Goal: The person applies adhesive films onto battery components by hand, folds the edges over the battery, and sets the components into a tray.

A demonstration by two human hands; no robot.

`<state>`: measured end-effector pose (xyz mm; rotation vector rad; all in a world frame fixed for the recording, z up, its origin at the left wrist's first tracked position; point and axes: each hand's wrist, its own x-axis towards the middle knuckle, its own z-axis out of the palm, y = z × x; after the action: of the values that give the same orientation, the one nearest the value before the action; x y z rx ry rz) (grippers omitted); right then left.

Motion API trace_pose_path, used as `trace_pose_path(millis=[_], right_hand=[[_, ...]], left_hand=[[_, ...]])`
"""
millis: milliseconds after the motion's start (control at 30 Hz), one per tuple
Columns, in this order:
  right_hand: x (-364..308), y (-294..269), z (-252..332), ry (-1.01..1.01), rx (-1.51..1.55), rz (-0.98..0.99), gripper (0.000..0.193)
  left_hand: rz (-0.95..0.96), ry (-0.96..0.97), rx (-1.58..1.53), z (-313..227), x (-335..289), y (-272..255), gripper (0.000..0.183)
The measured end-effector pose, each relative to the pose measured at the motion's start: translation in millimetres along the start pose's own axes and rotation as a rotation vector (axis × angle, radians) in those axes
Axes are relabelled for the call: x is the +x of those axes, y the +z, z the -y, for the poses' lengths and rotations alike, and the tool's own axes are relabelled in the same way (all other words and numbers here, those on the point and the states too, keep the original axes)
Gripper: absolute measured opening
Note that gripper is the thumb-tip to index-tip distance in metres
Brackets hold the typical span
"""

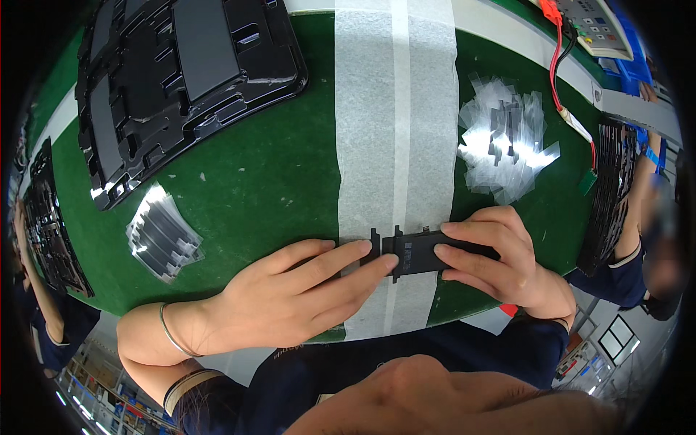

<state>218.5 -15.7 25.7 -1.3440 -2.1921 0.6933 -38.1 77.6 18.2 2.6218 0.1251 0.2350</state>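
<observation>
A flat black battery [417, 253], with small printing and narrow black tabs along its edges, lies across the pale paper strip near the table's front edge. My right hand [500, 261] grips its right end, fingertips on the top face and along the far edge. From the other side, my left hand [304, 290] presses index and middle fingertips on the battery's left end, by a thin black end piece [373, 245] with a tab. My left thumb is hidden under the hand. A bracelet circles my left wrist.
Clear film strips [165, 235] lie left; a heap of clear film pieces [502, 141] lies right. A large black moulded tray [192, 87] fills the far left. Red and black leads run from a control box [591, 25] to a small green board [588, 182]. Co-workers sit at both sides.
</observation>
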Motion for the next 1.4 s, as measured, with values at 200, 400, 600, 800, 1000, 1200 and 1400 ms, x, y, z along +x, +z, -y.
trace_pose_path(millis=[200, 400, 600, 800, 1000, 1200, 1400], right_hand=[[2, -4, 3, -0.009, -0.035, 0.006, 0.04], [-3, -2, 10, 0.013, -0.059, -0.002, 0.044], [-4, 0, 10, -0.025, -0.083, -0.082, 0.046], [9, -5, 24, 0.116, -0.146, -0.09, 0.038], [45, -10, 2, 0.386, 0.516, -0.14, 0.013], [39, 23, -1, 0.362, 0.892, -0.262, 0.02], [35, 26, -5, 0.256, 0.719, -0.282, 0.02]], left_hand=[[-0.037, -0.013, 0.021, -4, 4, 2, 0.016], [-0.007, 0.015, 0.008, -7, 5, -2, 0.025], [-0.154, 0.08, 0.004, -5, 9, -5, 0.044], [-0.474, -0.152, -0.186, 4, 8, -17, 0.05], [-0.773, -0.327, -1.093, 24, 43, 3, 0.047], [-0.576, -0.302, -1.471, 8, 66, 13, 0.028], [-0.548, -0.418, -1.384, 5, 61, 15, 0.02]])
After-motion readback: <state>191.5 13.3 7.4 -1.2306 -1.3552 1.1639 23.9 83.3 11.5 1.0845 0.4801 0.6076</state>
